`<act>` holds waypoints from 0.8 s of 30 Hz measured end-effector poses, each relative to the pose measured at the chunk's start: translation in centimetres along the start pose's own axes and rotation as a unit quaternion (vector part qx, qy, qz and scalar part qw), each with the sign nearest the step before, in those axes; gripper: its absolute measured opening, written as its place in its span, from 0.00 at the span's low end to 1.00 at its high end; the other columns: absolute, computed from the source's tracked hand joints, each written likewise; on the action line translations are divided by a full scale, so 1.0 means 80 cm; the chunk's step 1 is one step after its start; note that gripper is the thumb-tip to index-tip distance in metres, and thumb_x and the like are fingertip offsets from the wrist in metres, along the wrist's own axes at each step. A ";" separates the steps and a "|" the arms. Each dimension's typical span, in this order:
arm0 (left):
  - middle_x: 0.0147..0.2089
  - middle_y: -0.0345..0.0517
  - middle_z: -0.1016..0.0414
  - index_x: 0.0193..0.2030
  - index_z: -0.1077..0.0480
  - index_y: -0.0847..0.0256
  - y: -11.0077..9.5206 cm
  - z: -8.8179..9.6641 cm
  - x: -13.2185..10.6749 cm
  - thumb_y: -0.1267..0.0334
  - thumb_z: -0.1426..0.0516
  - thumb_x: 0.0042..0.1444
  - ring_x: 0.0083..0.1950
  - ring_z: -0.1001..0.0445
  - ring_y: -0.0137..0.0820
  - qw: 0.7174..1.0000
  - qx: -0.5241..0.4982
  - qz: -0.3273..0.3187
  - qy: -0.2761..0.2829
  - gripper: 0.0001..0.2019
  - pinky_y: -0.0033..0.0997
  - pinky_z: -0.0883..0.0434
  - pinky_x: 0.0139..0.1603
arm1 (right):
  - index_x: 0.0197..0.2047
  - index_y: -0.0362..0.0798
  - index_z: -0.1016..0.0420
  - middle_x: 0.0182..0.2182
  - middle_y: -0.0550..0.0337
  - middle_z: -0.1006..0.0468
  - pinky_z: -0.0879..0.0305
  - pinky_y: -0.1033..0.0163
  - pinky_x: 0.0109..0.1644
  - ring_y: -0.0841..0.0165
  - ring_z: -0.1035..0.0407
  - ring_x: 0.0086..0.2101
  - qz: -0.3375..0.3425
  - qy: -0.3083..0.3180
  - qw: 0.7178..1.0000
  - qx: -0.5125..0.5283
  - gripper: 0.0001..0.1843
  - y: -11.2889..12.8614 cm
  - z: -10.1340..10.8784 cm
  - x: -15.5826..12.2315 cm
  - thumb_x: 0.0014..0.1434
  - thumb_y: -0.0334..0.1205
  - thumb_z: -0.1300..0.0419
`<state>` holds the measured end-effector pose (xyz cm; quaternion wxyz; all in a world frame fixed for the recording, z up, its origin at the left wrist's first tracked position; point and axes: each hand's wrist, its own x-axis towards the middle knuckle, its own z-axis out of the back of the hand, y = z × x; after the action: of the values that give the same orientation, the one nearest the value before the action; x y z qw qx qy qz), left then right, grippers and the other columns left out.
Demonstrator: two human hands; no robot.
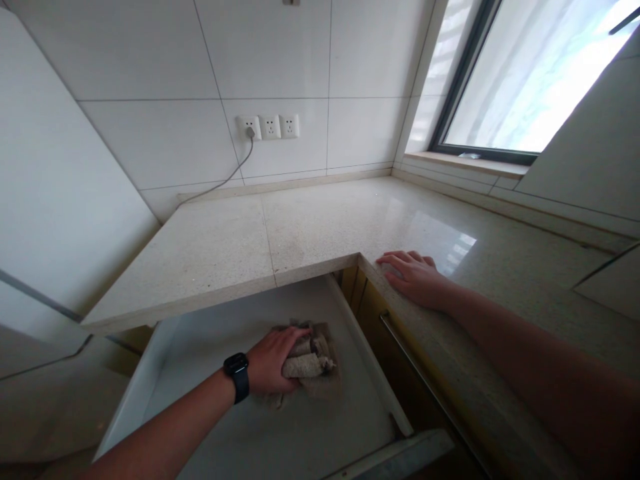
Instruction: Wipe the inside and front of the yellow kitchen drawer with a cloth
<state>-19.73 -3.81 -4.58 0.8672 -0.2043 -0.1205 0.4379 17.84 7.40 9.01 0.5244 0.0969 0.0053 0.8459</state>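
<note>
My left hand (pixel 273 360), with a black watch (pixel 237 377) on the wrist, reaches down into a pulled-out white drawer (pixel 210 333). Its fingers are closed around a crumpled greyish-brown cloth (pixel 305 365), which lies against the drawer bottom. Part of the cloth spreads out flat to the right of the hand; the rest is hidden under the fingers. My right hand (pixel 417 277) rests flat on the pale speckled countertop (pixel 320 233), near its inner corner, with nothing in it.
Sockets (pixel 270 127) sit on the tiled wall, one with a grey cord (pixel 230 177) running to the counter. A cabinet door with a long metal handle (pixel 425 380) stands right of the drawer. A window (pixel 520 87) is at upper right.
</note>
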 end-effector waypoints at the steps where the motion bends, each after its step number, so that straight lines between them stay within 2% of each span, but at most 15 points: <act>1: 0.70 0.50 0.41 0.71 0.50 0.52 0.002 -0.001 0.001 0.54 0.33 0.38 0.68 0.39 0.49 1.000 0.003 0.000 0.003 0.53 0.49 0.40 0.68 | 0.61 0.60 0.32 0.63 0.56 0.32 0.45 0.36 0.59 0.49 0.39 0.59 -0.001 -0.001 1.000 0.000 0.23 0.000 0.000 0.000 0.66 0.51 0.55; 4: 0.74 0.55 0.52 0.70 0.48 0.56 0.008 -0.002 0.004 0.54 0.31 0.35 0.73 0.51 0.53 0.999 0.020 0.020 0.021 0.54 0.54 0.47 0.71 | 0.61 0.61 0.32 0.63 0.56 0.32 0.45 0.37 0.59 0.49 0.39 0.59 -0.004 -0.003 1.000 -0.002 0.23 0.000 -0.001 0.000 0.66 0.51 0.55; 6: 0.74 0.58 0.54 0.68 0.46 0.57 0.007 0.000 0.005 0.52 0.31 0.34 0.74 0.53 0.54 0.999 0.034 0.030 0.027 0.53 0.55 0.49 0.72 | 0.61 0.61 0.33 0.63 0.56 0.32 0.45 0.36 0.59 0.49 0.39 0.59 -0.003 -0.003 1.000 -0.001 0.23 0.000 -0.002 0.000 0.67 0.51 0.55; 9: 0.72 0.59 0.49 0.64 0.41 0.58 -0.005 0.001 0.002 0.51 0.30 0.34 0.72 0.51 0.53 0.996 0.084 0.033 -0.003 0.48 0.55 0.50 0.71 | 0.61 0.61 0.32 0.63 0.56 0.32 0.45 0.36 0.59 0.49 0.39 0.59 -0.002 -0.004 1.000 -0.002 0.23 -0.001 -0.003 0.000 0.67 0.51 0.55; 12: 0.68 0.56 0.41 0.60 0.36 0.56 -0.025 -0.006 -0.010 0.58 0.33 0.41 0.68 0.44 0.50 0.986 0.155 0.050 -0.035 0.36 0.54 0.48 0.69 | 0.61 0.61 0.32 0.63 0.55 0.32 0.44 0.36 0.58 0.48 0.38 0.58 0.001 -0.007 1.000 -0.006 0.23 -0.003 -0.004 0.000 0.66 0.51 0.54; 14: 0.65 0.55 0.38 0.59 0.34 0.55 -0.038 -0.016 -0.022 0.58 0.34 0.47 0.65 0.41 0.49 0.979 0.190 0.059 -0.037 0.31 0.55 0.46 0.67 | 0.61 0.61 0.32 0.63 0.55 0.31 0.44 0.36 0.58 0.48 0.38 0.58 0.003 -0.010 1.000 -0.007 0.23 -0.004 -0.004 0.001 0.66 0.51 0.54; 17: 0.63 0.56 0.36 0.63 0.36 0.51 -0.046 -0.027 -0.035 0.47 0.34 0.48 0.64 0.40 0.52 0.976 0.208 0.062 -0.025 0.35 0.60 0.46 0.65 | 0.61 0.60 0.32 0.62 0.54 0.31 0.44 0.36 0.58 0.48 0.38 0.58 0.004 -0.013 1.000 -0.008 0.23 -0.005 -0.006 0.001 0.66 0.51 0.54; 19: 0.63 0.56 0.36 0.66 0.39 0.48 -0.042 -0.028 -0.039 0.45 0.34 0.49 0.63 0.39 0.52 0.976 0.209 0.062 -0.015 0.38 0.59 0.43 0.62 | 0.61 0.60 0.32 0.62 0.54 0.31 0.44 0.36 0.58 0.48 0.38 0.58 0.003 -0.013 1.000 -0.009 0.23 -0.006 -0.007 0.001 0.66 0.51 0.54; 22: 0.58 0.52 0.31 0.67 0.41 0.45 -0.030 -0.018 -0.034 0.61 0.42 0.60 0.59 0.34 0.46 0.974 0.225 0.025 0.024 0.28 0.51 0.36 0.57 | 0.61 0.61 0.32 0.62 0.54 0.31 0.44 0.35 0.57 0.48 0.38 0.58 0.003 -0.013 1.000 -0.007 0.23 -0.006 -0.007 0.002 0.67 0.51 0.54; 24: 0.53 0.51 0.27 0.68 0.40 0.47 -0.024 -0.007 -0.029 0.71 0.50 0.63 0.55 0.31 0.43 0.971 0.232 -0.001 0.050 0.27 0.47 0.33 0.54 | 0.60 0.61 0.32 0.62 0.54 0.31 0.44 0.35 0.58 0.48 0.38 0.58 0.004 -0.013 1.000 -0.005 0.22 -0.005 -0.007 0.002 0.67 0.50 0.54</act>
<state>-19.48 -6.83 -4.22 0.8964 -0.0187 0.0276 0.4420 18.05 7.74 8.45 0.5217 0.1053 -0.0057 0.8466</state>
